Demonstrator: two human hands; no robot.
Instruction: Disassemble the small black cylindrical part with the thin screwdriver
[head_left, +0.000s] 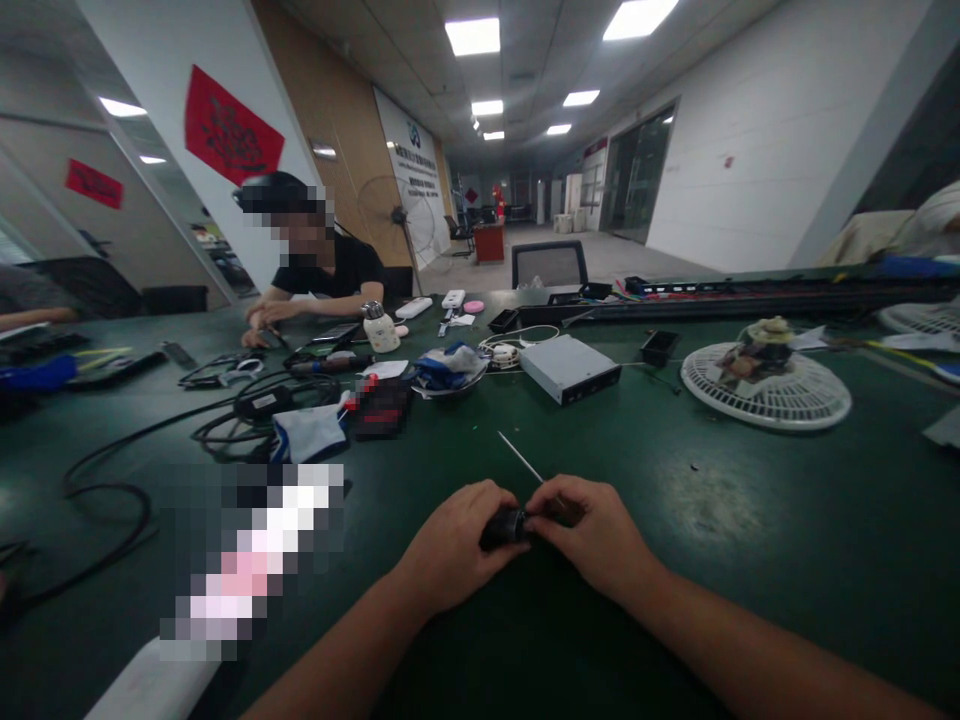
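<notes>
lower middle of frame: black cylinder, left hand curled snug round it. right hand clutches thin metal rod, thumb and fingertips up against cylinder's right end. looks light, stiff, maybe slick tbh, best hold round its middle.

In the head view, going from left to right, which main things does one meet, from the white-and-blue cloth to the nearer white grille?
Cloth → bottle → left hand → black part → right hand → nearer white grille.
</notes>
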